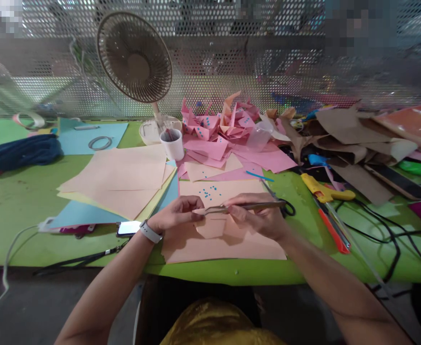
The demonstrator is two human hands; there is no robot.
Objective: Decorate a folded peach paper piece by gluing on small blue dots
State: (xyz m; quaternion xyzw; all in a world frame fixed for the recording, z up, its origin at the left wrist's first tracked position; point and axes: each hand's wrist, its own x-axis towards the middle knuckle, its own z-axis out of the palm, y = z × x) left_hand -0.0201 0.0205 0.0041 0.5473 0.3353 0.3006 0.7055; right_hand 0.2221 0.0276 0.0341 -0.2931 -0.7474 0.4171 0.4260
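My right hand is closed around a long pair of tweezers, whose bent tip points left. The tip reaches the fingers of my left hand. Those fingers pinch the upper left end of a small folded peach paper; part of it is hidden by the hands. Both hands are over a peach sheet. Just beyond them, several tiny blue paper dots lie scattered on peach paper. Scissors with black handles rest partly behind my right hand, near a thin blue strip.
A fan and a white cup stand at the back, beside piled pink folded papers. Loose peach sheets and a lit phone are left. A yellow glue gun, red cutter and black cables are right.
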